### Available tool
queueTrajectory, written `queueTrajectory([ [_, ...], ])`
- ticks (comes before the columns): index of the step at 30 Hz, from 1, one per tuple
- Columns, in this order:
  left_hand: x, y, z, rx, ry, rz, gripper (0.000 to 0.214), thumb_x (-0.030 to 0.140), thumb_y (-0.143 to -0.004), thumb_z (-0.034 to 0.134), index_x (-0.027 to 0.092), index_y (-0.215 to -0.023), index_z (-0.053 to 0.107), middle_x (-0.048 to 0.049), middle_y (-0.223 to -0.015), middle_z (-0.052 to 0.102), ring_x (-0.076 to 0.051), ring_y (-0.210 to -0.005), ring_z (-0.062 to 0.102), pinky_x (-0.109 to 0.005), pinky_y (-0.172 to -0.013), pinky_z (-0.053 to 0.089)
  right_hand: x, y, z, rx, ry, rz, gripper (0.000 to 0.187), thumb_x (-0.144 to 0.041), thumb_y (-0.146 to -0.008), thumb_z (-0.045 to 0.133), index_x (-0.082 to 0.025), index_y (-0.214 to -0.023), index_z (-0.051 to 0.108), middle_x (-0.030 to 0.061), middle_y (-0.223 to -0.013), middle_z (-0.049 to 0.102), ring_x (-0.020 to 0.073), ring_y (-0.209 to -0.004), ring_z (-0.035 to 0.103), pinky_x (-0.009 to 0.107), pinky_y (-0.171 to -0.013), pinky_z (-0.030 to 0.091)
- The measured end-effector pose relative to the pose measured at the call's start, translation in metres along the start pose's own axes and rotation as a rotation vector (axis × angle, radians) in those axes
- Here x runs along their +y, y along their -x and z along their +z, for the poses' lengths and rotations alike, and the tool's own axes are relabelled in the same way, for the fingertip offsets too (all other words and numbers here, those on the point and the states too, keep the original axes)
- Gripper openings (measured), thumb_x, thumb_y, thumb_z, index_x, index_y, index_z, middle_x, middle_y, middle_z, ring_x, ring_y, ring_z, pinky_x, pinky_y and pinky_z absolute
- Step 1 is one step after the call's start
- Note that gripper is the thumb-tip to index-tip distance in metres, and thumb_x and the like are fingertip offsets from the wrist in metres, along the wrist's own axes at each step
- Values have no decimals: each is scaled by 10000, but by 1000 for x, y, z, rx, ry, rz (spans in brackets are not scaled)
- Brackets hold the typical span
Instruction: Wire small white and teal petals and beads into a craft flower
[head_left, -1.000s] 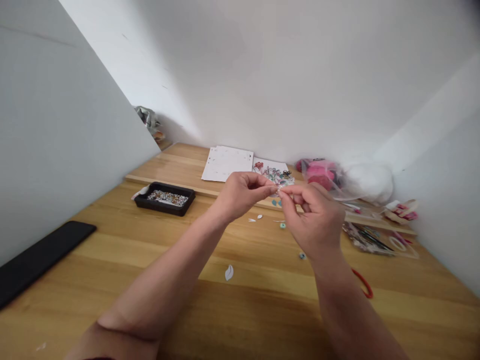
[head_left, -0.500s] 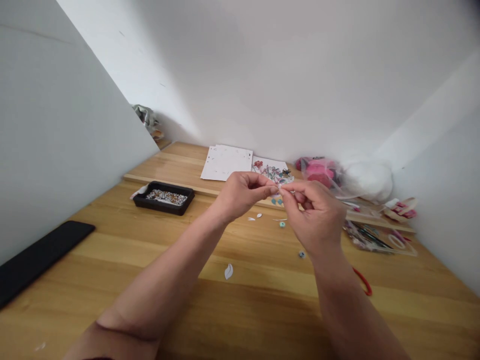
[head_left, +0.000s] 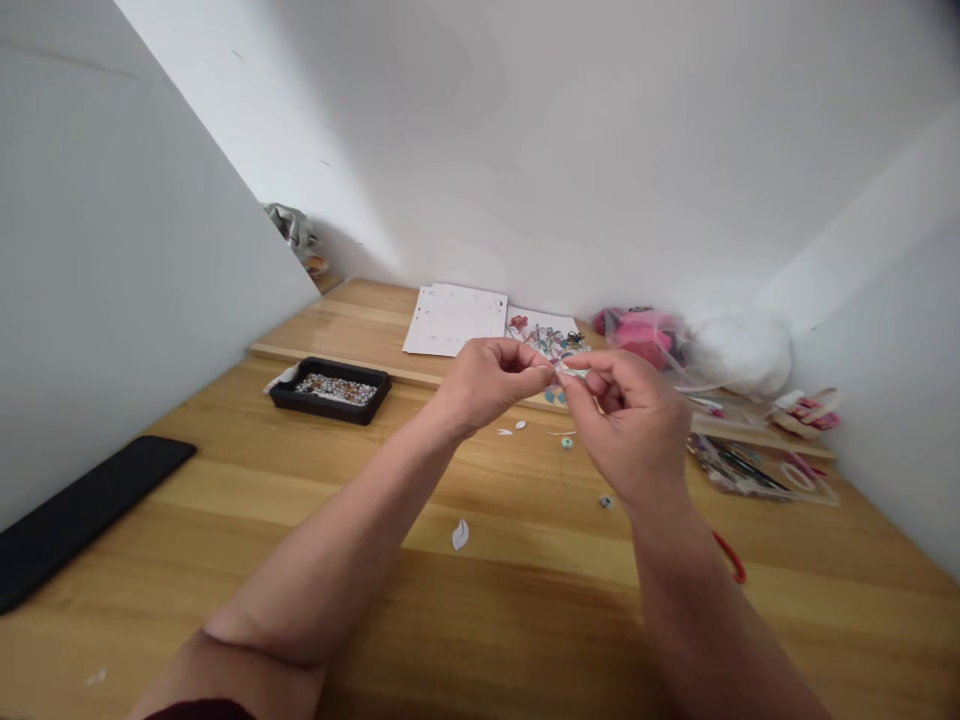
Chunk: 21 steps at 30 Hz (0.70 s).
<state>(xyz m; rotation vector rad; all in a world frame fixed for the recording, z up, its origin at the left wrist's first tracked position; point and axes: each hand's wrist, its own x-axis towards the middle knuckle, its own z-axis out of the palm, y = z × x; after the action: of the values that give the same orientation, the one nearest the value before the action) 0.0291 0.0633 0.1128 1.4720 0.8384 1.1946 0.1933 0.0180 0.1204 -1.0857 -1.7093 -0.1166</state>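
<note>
My left hand [head_left: 495, 383] is raised over the table with thumb and forefinger pinched together. Close against it, my right hand [head_left: 630, 415] also has its fingers drawn in towards the same spot. Whatever lies between the fingertips is too small to make out. On the wood below are a white leaf-shaped cutout [head_left: 460, 535], smaller white scraps [head_left: 520, 425] and a little pale green piece [head_left: 567, 443]. A small greyish piece [head_left: 606, 502] lies by my right wrist. Behind the hands, a white sheet [head_left: 544, 325] carries several colourful small pieces.
A black tray [head_left: 330, 390] of silvery and gold beads stands left, beyond a long black object [head_left: 90, 520]. White sheets [head_left: 457, 320] lie on the raised back ledge. To the right are pink bagged material [head_left: 645, 335], a clear tray of tools [head_left: 742, 468] and a red handle [head_left: 729, 557].
My right forefinger has lifted slightly and straightened a little away from the thumb. Both hands stay together at the same place; the whole view has shifted slightly.
</note>
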Motion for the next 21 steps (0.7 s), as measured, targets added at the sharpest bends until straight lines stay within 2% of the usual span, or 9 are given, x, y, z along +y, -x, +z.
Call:
queueTrajectory([
  [3,0,-1,0,1,26,-4,184,321,-748,763,151,-757,694,1,-711,665,-92,-642,558,-239,-633,483,0,0,-1,-38,-58,72,215,-172,-854,683,-195,-1065,715,-49,-683,494,92,-555,434,250,-524,373],
  [6,1,-1,0,-8,61,-10,200,328,-740,774,149,-748,686,5,-703,654,-89,-642,553,-240,-641,484,2,0,-2,-79,-90,119,241,-176,-849,679,-201,-1087,704,-50,-704,499,86,-548,421,248,-513,355],
  [14,2,0,1,-23,101,-34,188,314,-724,780,150,-744,692,-11,-730,676,-98,-669,581,-248,-660,496,2,-1,-4,-108,-109,167,219,-202,-845,684,-208,-1062,713,-52,-674,538,87,-530,412,252,-513,352],
  [18,1,0,1,-17,91,-24,196,325,-722,780,149,-756,701,-29,-764,698,-109,-694,598,-256,-671,511,3,-3,-5,-151,-201,270,198,-249,-837,710,-195,-1027,722,-49,-656,540,86,-531,421,245,-499,337],
  [21,1,1,1,-20,94,-21,203,327,-720,786,145,-757,704,-32,-772,700,-108,-697,597,-255,-675,514,6,-4,-6,-176,-282,339,178,-285,-836,725,-187,-983,737,-62,-605,478,83,-522,396,238,-487,313],
])
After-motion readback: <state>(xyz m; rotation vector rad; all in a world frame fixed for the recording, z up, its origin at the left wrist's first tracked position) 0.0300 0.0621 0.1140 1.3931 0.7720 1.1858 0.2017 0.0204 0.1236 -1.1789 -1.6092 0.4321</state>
